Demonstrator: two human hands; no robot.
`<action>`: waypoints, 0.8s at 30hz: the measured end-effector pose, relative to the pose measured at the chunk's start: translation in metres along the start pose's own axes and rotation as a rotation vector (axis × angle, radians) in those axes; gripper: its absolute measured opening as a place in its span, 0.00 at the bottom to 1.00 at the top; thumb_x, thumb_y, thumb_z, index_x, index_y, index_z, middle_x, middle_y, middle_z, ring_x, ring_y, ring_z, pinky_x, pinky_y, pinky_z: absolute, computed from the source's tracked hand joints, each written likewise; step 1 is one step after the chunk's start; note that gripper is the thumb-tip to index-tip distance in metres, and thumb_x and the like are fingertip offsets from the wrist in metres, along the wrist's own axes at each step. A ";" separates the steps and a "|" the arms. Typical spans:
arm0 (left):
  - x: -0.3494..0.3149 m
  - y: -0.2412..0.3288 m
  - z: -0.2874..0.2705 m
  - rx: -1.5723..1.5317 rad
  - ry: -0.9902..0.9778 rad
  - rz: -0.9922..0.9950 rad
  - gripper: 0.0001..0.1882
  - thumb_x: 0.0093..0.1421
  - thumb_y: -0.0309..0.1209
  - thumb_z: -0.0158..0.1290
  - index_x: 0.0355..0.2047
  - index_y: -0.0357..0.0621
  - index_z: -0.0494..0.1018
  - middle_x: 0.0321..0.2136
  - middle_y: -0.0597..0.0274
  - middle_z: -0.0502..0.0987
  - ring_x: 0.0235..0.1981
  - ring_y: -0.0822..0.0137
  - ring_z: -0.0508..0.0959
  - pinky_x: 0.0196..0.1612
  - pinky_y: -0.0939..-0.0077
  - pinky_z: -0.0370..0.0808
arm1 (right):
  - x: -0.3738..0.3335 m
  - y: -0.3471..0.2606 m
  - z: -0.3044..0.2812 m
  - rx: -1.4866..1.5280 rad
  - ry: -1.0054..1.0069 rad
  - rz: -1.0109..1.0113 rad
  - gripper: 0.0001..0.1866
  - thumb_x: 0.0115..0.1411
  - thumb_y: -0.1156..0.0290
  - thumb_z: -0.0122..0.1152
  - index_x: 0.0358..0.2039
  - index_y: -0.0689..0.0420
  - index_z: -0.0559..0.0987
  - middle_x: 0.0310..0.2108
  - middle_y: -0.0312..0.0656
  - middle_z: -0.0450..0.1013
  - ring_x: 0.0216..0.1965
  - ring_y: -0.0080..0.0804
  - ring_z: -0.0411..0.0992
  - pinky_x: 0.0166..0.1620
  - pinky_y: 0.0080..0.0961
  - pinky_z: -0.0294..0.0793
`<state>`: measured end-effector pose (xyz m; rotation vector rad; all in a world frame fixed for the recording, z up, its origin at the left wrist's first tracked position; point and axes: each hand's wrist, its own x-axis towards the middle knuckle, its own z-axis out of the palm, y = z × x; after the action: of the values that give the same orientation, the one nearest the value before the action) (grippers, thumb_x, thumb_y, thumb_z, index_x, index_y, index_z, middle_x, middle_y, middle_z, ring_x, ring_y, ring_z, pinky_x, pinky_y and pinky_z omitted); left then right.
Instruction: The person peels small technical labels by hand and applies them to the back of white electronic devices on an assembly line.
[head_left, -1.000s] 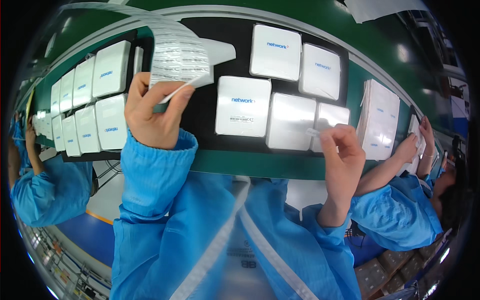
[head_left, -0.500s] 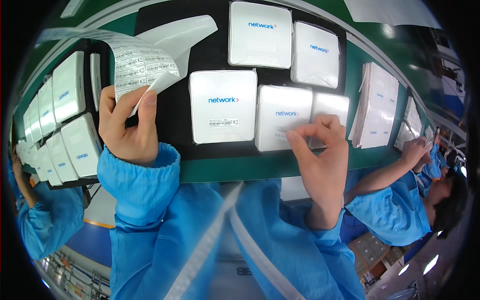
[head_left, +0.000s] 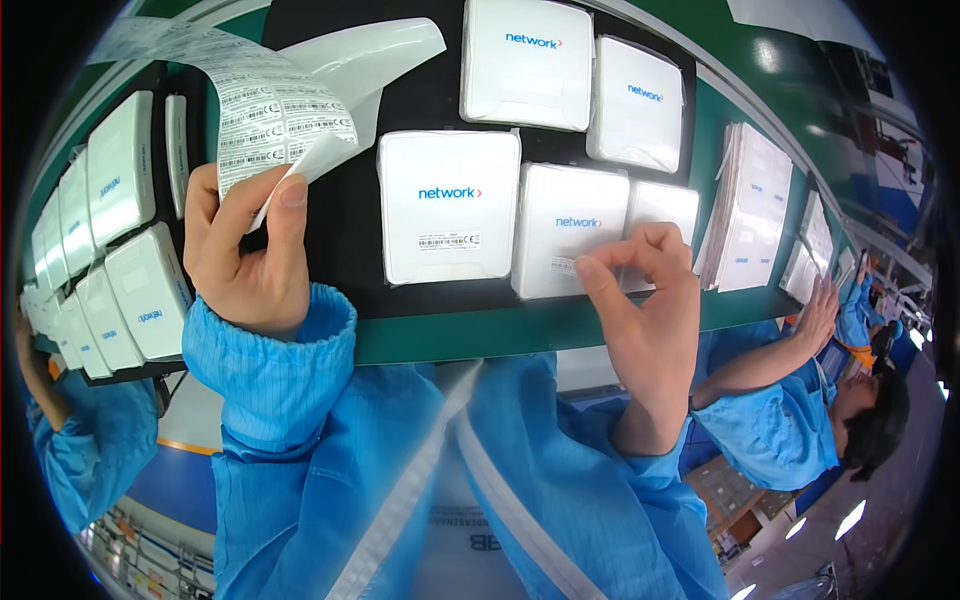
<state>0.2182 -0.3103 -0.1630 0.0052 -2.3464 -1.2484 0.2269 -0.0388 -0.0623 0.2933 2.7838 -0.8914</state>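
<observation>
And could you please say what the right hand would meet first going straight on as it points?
The right hand would likely meet the white box just ahead of its fingers; whether they touch it now is unclear.

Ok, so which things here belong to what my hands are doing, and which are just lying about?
Likely part of it:
label sheet, pinched in the left hand
small label, at the fingertips of the right hand
nearest white box, beneath that label

Likely just lying about:
rows of white boxes at left
white stack at right
</observation>
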 end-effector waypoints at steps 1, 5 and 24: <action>0.000 -0.001 0.000 -0.008 0.003 0.008 0.08 0.66 0.27 0.58 0.40 0.33 0.81 0.35 0.56 0.75 0.32 0.70 0.73 0.35 0.78 0.68 | 0.000 0.000 0.001 0.002 0.000 0.008 0.08 0.53 0.71 0.73 0.30 0.62 0.83 0.35 0.40 0.64 0.42 0.37 0.60 0.47 0.33 0.63; 0.000 -0.001 -0.004 -0.016 0.001 0.004 0.08 0.66 0.27 0.58 0.40 0.33 0.81 0.35 0.56 0.75 0.32 0.69 0.73 0.35 0.78 0.68 | -0.001 -0.002 0.002 -0.001 -0.002 -0.005 0.09 0.53 0.71 0.73 0.30 0.62 0.83 0.35 0.40 0.63 0.42 0.37 0.60 0.47 0.32 0.62; 0.000 -0.001 -0.006 -0.001 -0.023 -0.018 0.08 0.66 0.25 0.57 0.40 0.32 0.81 0.35 0.55 0.75 0.33 0.68 0.73 0.35 0.78 0.69 | -0.004 -0.007 0.007 -0.028 0.045 -0.018 0.06 0.55 0.74 0.69 0.30 0.64 0.83 0.34 0.41 0.65 0.41 0.38 0.60 0.47 0.33 0.63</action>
<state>0.2208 -0.3157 -0.1606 0.0121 -2.3703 -1.2640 0.2296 -0.0488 -0.0630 0.2881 2.8419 -0.8602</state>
